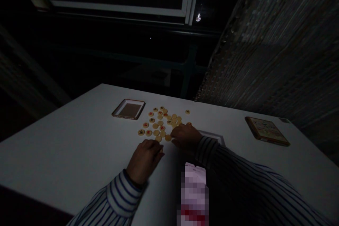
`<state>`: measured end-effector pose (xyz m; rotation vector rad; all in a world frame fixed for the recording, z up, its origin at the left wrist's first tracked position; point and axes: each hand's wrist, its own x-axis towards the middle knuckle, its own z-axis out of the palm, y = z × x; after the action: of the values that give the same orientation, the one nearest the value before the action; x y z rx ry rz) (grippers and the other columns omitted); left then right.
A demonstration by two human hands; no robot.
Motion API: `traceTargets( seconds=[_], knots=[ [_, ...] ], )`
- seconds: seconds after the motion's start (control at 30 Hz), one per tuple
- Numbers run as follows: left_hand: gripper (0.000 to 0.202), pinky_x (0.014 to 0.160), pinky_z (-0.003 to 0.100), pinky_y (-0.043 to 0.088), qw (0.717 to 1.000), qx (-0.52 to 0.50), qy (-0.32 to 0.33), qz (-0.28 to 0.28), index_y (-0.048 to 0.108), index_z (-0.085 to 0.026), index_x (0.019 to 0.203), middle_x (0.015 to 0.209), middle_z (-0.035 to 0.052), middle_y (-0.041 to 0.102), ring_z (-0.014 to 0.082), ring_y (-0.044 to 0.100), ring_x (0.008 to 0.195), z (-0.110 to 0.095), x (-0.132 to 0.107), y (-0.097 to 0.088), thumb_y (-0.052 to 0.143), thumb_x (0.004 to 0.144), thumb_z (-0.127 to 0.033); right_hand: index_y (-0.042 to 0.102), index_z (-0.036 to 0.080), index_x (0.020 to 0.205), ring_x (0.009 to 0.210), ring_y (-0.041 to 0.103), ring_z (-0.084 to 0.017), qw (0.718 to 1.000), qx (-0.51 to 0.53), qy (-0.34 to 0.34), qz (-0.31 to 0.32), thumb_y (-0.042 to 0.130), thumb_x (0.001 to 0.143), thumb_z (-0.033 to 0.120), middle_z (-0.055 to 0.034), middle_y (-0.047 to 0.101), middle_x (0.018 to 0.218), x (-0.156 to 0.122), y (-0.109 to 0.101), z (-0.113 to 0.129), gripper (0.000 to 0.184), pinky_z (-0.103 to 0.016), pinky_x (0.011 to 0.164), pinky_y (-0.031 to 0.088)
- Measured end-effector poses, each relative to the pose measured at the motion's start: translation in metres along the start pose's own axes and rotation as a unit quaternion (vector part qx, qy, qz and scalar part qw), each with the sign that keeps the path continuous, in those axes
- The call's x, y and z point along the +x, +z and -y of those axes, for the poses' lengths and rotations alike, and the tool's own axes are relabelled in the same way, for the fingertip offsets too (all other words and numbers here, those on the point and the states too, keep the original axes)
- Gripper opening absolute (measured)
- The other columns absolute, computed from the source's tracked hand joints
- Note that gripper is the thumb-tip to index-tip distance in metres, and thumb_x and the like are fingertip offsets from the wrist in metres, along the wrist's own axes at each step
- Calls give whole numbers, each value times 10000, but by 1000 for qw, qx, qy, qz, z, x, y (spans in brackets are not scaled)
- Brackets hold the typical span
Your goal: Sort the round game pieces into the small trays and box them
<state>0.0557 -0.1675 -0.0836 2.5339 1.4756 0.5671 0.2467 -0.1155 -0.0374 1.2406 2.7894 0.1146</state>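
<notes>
Dimly, through the head camera, I see a white tabletop (pixel 79 148) with a loose cluster of round pieces (pixel 155 126) near its middle. Some of them show red or black characters on top, while others turn up plain, pale yellow faces. They lie close together, several touching, and one black-marked piece (pixel 188 112) sits by itself on the far right side of the group.

I have the left hand (pixel 145 158) low at the near edge of the cluster, its fingers curled; I cannot tell whether they are clamped on a piece. The right hand (pixel 186 136) is over the right side of the cluster, palm down and fingers bent among the pieces, and again I cannot tell whether it grips any. The two hands are apart from each other, both coming out of striped sleeves (pixel 123 192).

To the left of the pieces I see a shallow open tray (pixel 114 114). A second pale-rimmed tray (pixel 215 135) is partly hidden behind the right forearm. Well off to the right lies a flat box (pixel 267 130) with a printed top. Near me, between the forearms, is a phone (pixel 196 176), its screen blurred into blocks. A beaded curtain (pixel 265 42) hangs at far right.
</notes>
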Motion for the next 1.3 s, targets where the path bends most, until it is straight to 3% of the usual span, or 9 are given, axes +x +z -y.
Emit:
traceTargets(
  seconds=[0.27,0.43,0.5,0.6,0.7,0.87,1.03,1.17,1.3],
  knots=[
    [248,804,348,404,998,-11,-15,-53,588,-202,998,913,59,606,187,521,873,7,22,-26,430,807,-217,568,181,910,946,497,-229,1000,13,8,6,487,752,309,-76,626,939,26,11,14,219,-359,769,350],
    [230,826,347,402,995,-41,-16,-89,585,-186,977,931,49,615,182,523,881,9,29,-20,449,792,-194,595,186,906,887,541,-195,992,120,37,-10,460,781,304,-63,640,880,27,8,9,218,-329,774,357],
    [231,815,339,407,994,-58,-11,-96,573,-192,991,938,42,615,181,523,883,8,28,-15,479,780,-205,601,182,899,806,567,-156,967,246,68,-23,475,773,313,-44,643,838,26,8,4,222,-275,716,389],
    [237,817,339,403,991,-76,-8,-109,558,-195,990,946,35,617,181,524,884,4,27,-9,528,761,-245,602,158,849,687,577,-114,884,451,120,-19,504,747,290,-21,642,768,26,8,-1,194,-219,610,414],
    [259,813,341,405,989,-78,-11,-125,543,-185,990,959,42,613,186,525,892,0,27,-6,551,749,-280,605,145,808,577,555,-92,811,564,157,-1,518,726,261,-2,624,666,25,9,-4,166,-205,546,417],
    [259,790,327,410,988,-73,-3,-134,545,-182,988,946,46,615,182,529,887,-5,30,-3,532,765,-314,624,143,787,523,536,-82,773,617,147,-11,538,709,292,21,586,563,22,19,-5,189,-204,540,426],
    [224,766,328,396,993,-61,1,-105,579,-196,934,886,43,615,180,525,844,-10,30,-4,441,816,-327,623,136,779,539,539,-86,801,585,127,-18,509,722,310,6,607,602,17,24,-7,216,-205,538,421],
    [241,754,337,379,997,-1,-20,-69,609,-177,838,812,62,578,188,506,811,-16,30,-5,417,816,-322,625,158,803,672,576,-120,890,422,162,-55,466,748,288,-27,651,758,7,16,-16,213,-227,613,414],
    [275,726,338,369,997,61,-36,-41,628,-159,731,760,78,545,197,488,781,-20,31,-3,415,805,-317,617,197,840,786,561,-160,967,204,146,-32,468,758,311,-36,645,830,-3,13,-21,206,-260,684,383]
  ],
)
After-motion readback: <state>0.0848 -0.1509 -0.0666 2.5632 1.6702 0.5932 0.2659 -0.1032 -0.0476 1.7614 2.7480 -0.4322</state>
